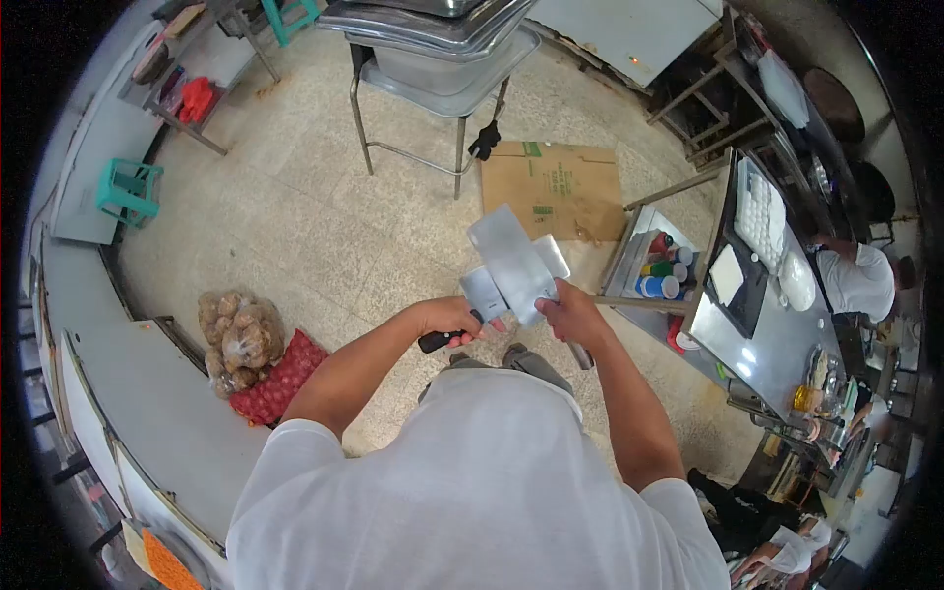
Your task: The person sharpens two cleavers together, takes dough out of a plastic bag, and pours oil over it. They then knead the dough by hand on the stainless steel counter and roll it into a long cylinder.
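1. Presently, left hand (452,320): fingers closed round the handle of a black-handled steel cleaver (482,292), its blade slanting forward and right.
2. Right hand (573,317): clamped on a broad, square-ended grey steel cleaver (509,254), thumb at the heel of its blade, grey handle jutting out below the fist. The hands are near each other but apart.
3. Blades: both held in the air in front of the body, crossing, with the broad one uppermost to view and the other partly hidden beneath. Whether their faces touch cannot be told.
4. Flat brown cardboard sheet (565,187): on the pale speckled floor (324,216), forward of the blades; printed in green near its far and near edges.
5. Metal-legged stand (462,152): beyond the far left corner of the cardboard, carrying stacked silver trays and a translucent plastic tub (442,71).
6. Clear bag of brown, round produce (251,339) and red mesh sack (285,379): side by side on the floor, left.
7. Stainless steel table (742,366), right: black rectangular tray (749,307) along its far half; assorted jars (659,285) on the shelf beneath.
8. Co-worker in white top (855,280): past the table's right edge.
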The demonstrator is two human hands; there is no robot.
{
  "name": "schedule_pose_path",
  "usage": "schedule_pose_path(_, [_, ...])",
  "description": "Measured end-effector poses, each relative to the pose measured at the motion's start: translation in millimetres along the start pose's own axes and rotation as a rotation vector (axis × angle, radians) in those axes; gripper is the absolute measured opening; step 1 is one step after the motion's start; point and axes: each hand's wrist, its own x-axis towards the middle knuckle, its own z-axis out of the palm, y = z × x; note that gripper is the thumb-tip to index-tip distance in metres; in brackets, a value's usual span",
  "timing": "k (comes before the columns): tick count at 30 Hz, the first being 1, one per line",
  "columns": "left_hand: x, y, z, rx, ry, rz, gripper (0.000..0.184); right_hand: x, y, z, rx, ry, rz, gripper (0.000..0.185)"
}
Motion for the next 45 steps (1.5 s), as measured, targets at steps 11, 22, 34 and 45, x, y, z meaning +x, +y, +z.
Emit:
schedule_pose_path(11, [-56.3, 25.9, -21.5, 1.176, 1.001, 0.224, 0.017, -7.4, 34.4, -70.3, 0.545, 0.5, -0.043, 0.018])
schedule_pose_path(22, [-82.2, 51.6, -48.0, 1.208, 1.149, -0.063, 0.017, -8.6, 0.0, 11.5, -0.119, 0.28, -0.272, 0.035])
schedule_pose_path(34, [-84.6, 41.7, -32.5, 1.113, 1.086, -0.097, 0.02, 11.0, -10.8, 23.3, -0.07, 0.242, -0.238, 0.036])
schedule_pose_path(45, [-69.8, 46.3, -36.2, 1.126, 1.053, -0.074, 0.021, -18.3, -16.3, 68.0, -0.28, 0.164, -0.194, 0.034])
